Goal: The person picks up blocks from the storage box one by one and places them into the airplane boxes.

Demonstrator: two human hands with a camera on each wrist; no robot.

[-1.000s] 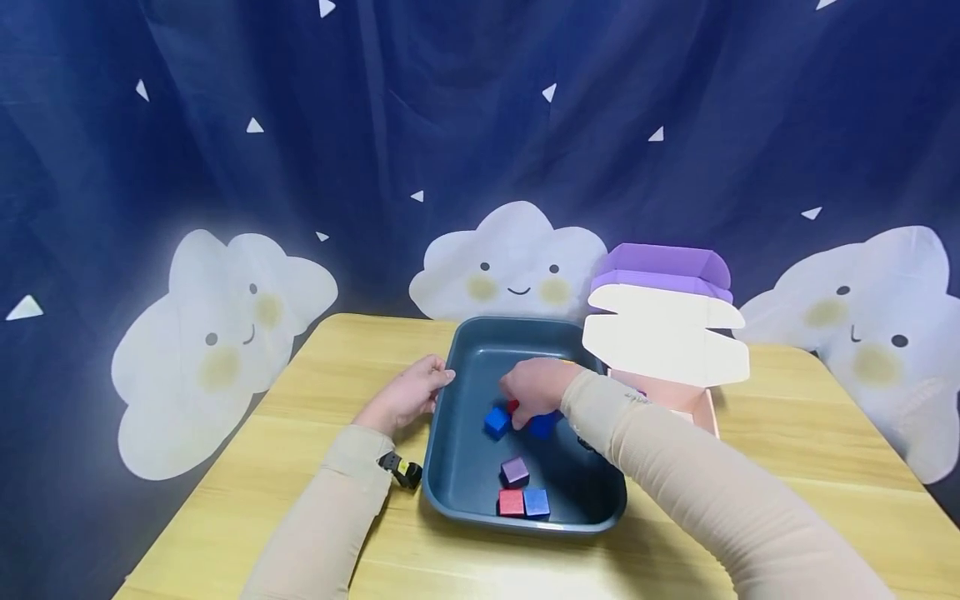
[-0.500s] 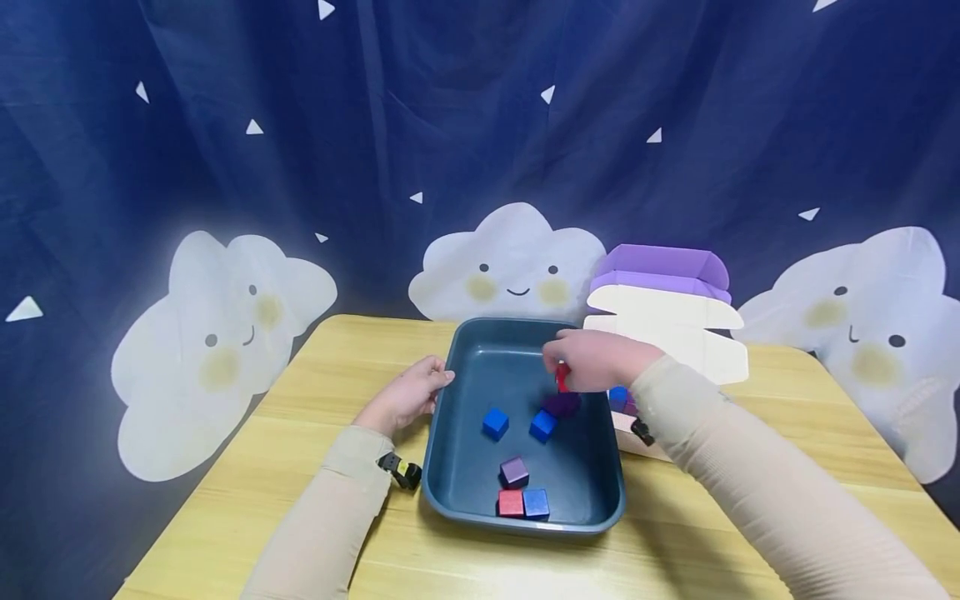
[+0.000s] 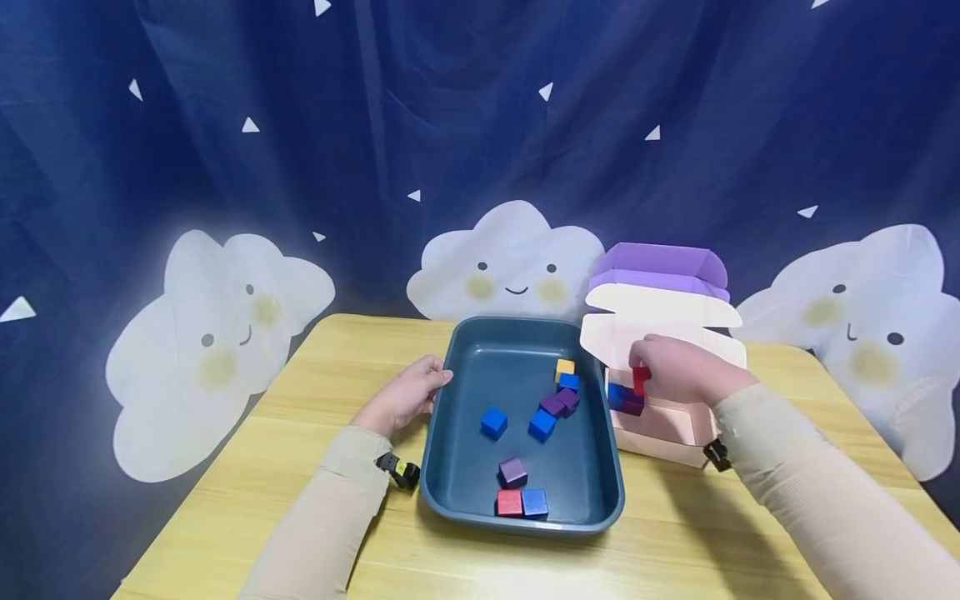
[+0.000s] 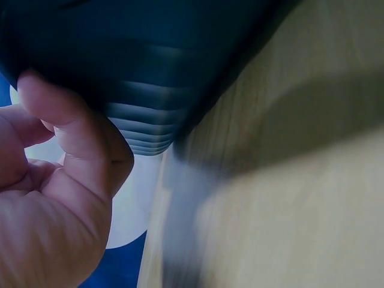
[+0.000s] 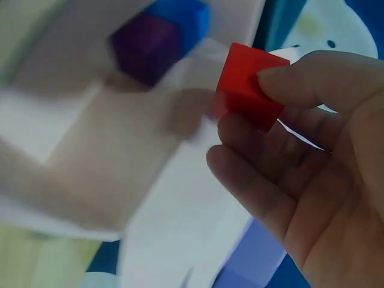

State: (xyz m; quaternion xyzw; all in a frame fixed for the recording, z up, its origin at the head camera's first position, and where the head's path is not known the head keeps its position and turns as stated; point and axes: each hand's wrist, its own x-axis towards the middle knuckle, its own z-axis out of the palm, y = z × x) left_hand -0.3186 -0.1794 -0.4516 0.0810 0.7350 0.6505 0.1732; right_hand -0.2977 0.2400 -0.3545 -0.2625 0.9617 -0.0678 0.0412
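Note:
My right hand (image 3: pixel 678 367) pinches a red cube (image 5: pixel 251 85) between thumb and fingers, over the open cardboard box (image 3: pixel 663 446). Inside that box, at its left side, a blue cube (image 5: pixel 191 24) and a purple cube (image 5: pixel 146 49) sit side by side. With thumb and curled fingers my left hand (image 3: pixel 405 396) grips the left rim of the dark blue-grey tray (image 3: pixel 438 450). Scattered in the tray are a yellow cube (image 3: pixel 565 367), a lone blue cube (image 3: pixel 494 423), another red cube (image 3: pixel 508 503) and several more blue and purple cubes.
The box's raised lid (image 3: pixel 660 312), pale inside with purple flaps, stands behind it. Tray and box stand close together on a wooden table (image 3: pixel 315 383). A dark blue curtain (image 3: pixel 480 108) with smiling clouds hangs behind the table.
My right hand has taken the red cube out of the tray and carried it right, over the box. The left hand keeps its hold on the tray rim.

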